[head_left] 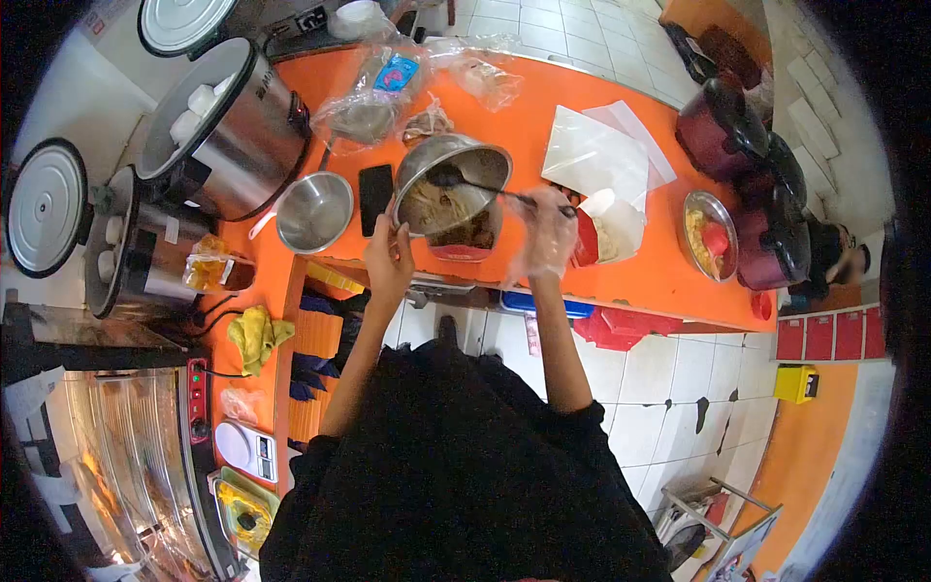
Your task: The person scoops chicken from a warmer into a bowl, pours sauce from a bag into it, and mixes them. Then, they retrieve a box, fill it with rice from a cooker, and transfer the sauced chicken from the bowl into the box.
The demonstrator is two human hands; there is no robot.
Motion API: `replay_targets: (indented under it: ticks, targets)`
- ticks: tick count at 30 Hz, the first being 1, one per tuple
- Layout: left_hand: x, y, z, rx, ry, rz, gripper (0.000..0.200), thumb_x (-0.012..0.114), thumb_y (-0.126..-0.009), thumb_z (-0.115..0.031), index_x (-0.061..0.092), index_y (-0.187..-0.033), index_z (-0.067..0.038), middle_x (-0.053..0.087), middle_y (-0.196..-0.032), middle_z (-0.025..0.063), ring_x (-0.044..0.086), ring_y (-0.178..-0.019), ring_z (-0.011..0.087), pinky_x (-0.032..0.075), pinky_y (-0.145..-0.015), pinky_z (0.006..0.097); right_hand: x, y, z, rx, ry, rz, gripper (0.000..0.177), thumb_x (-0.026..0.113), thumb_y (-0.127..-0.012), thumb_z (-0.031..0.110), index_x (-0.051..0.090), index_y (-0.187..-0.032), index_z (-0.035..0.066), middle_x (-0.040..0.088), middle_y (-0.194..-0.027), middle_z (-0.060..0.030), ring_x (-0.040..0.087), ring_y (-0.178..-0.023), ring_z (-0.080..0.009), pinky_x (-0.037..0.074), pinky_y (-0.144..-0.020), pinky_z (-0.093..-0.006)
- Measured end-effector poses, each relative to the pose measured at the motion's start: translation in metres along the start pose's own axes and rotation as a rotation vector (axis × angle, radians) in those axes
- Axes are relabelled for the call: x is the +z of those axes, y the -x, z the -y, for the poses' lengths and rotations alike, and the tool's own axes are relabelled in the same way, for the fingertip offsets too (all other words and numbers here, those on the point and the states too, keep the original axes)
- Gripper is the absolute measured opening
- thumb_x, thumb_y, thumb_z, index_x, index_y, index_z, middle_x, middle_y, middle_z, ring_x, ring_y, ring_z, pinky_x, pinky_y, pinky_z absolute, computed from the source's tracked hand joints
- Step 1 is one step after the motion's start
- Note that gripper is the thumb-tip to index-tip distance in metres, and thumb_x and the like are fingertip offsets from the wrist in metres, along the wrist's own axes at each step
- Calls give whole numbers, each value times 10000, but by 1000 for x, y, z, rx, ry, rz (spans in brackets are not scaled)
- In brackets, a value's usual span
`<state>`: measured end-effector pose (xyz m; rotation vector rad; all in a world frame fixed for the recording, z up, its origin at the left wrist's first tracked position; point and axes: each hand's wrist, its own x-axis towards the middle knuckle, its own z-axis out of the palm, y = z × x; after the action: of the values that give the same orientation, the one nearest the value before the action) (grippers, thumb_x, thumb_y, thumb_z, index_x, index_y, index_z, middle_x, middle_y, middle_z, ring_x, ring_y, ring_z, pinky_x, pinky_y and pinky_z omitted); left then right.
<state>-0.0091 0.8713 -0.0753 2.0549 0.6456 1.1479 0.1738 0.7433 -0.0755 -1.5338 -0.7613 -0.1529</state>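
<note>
My left hand [390,254] grips the near left rim of a steel mixing bowl [490,162]. The bowl is tilted towards me above a red-edged takeaway box [461,255] with brown food in it. My right hand [545,233], in a clear plastic glove, is closed around the handle of a black spoon [493,188]. The spoon's head lies inside the bowl, by some light brown food stuck to its wall. Just right of that hand stands a red and white box [621,228] holding pale food, perhaps rice.
Left of the bowl lie a phone [376,200] and an empty steel bowl [315,213]. White paper sheets [593,150] and a bowl of yellow food [711,238] are on the right, beside dark red pots [773,233]. Large cookers [233,136] line the left. Plastic bags [373,92] lie behind.
</note>
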Motion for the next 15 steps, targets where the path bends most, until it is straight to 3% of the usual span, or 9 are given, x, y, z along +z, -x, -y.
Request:
replay_targets:
  ticks: [1,3,4,6,7,9,11,12,15]
  targets:
    - [0,2,-2,-40,1,3,242,484,-844,-26,416,-1076,-19,380,-620,49,369,-551,79,345,-482,203,3,-5,2,-90,51,-5,193,532,-831,182,528,-797,-8,587,-763,-85,574,-693,-146,491,-633,-285]
    - [-4,-4,-20,-117,2,-2,97,498,-837,-30,416,-789,-13,407,-593,43,365,-558,68,325,-469,219,22,-3,3,297,-529,-110,201,529,-837,194,521,-798,-3,586,-768,-81,576,-676,-149,493,-621,-283]
    - [-5,-3,-19,-117,6,-3,96,498,-837,-30,415,-791,-15,406,-595,41,361,-553,71,322,-468,218,15,1,-8,296,-352,-28,219,523,-844,213,520,-794,0,584,-772,-82,579,-651,-159,500,-604,-282]
    - [-5,-2,-14,-120,13,-14,95,497,-837,-28,413,-796,-18,403,-600,37,355,-541,77,317,-466,215,0,0,-3,398,-469,3,224,520,-847,213,520,-788,-3,586,-777,-86,581,-644,-162,501,-592,-278]
    - [-4,-1,-12,-81,-13,-11,113,493,-834,-16,423,-922,-10,453,-649,64,406,-550,103,347,-476,221,-4,2,-1,457,-524,20,226,518,-849,213,521,-785,-4,588,-780,-89,582,-641,-163,501,-586,-275]
    - [-3,0,-10,-4,-65,5,350,484,-826,8,443,-1174,4,554,-748,119,509,-567,154,407,-496,233,4,-5,5,297,-450,-32,237,507,-854,200,535,-813,-31,596,-785,-103,585,-653,-162,496,-605,-270]
    - [-2,0,-14,-17,-110,22,357,480,-818,24,437,-1173,16,569,-918,167,576,-683,209,443,-555,254,14,-15,13,90,-260,-8,233,509,-851,188,541,-827,-42,597,-789,-107,588,-649,-165,494,-614,-268]
    - [-3,1,-16,-23,-134,29,361,479,-814,31,435,-1172,21,577,-1003,191,609,-741,236,461,-584,265,21,-14,13,186,-382,-55,232,519,-843,189,553,-837,-41,599,-790,-99,588,-670,-169,486,-628,-268]
    - [-2,0,-12,24,18,-7,355,473,-806,51,433,-1158,41,471,-1178,230,590,-917,292,475,-674,293,0,-6,-32,62,-19,72,228,529,-836,198,559,-832,-28,599,-792,-87,587,-709,-166,478,-640,-262]
